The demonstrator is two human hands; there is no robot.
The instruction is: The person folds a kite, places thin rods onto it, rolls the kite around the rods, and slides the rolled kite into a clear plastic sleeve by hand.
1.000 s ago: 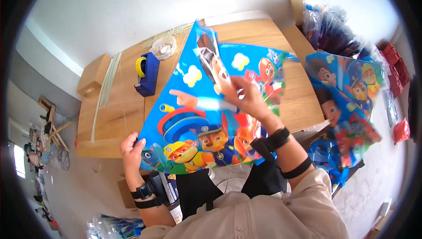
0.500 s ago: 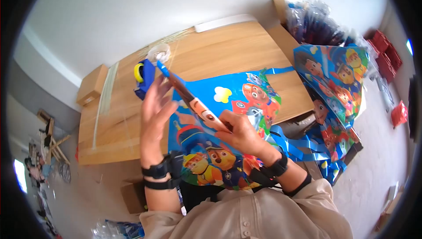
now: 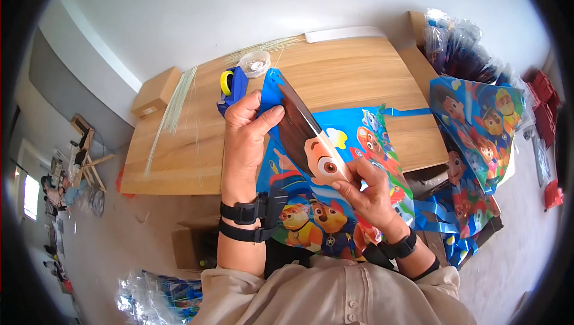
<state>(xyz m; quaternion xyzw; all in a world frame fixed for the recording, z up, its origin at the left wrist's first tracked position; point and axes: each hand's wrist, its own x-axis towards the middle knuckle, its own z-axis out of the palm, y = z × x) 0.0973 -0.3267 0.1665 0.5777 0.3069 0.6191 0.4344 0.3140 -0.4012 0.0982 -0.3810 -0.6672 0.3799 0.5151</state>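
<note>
At the tip of a printed sheet (image 3: 297, 126), the left hand (image 3: 246, 123) pinches it, thumb against fingers; the right hand (image 3: 373, 196) nips its lower edge likewise. It slants over the wooden table (image 3: 353, 77), a tape dispenser (image 3: 239, 84) beyond.

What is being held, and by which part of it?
The printed sheet: the left hand pinches it near its blue tip, the right hand at an edge beside the printed eye.

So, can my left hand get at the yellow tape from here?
Probably, once freed: your left hand pinches the printed sheet, but nothing visible blocks the yellow tape in its blue dispenser.
</note>
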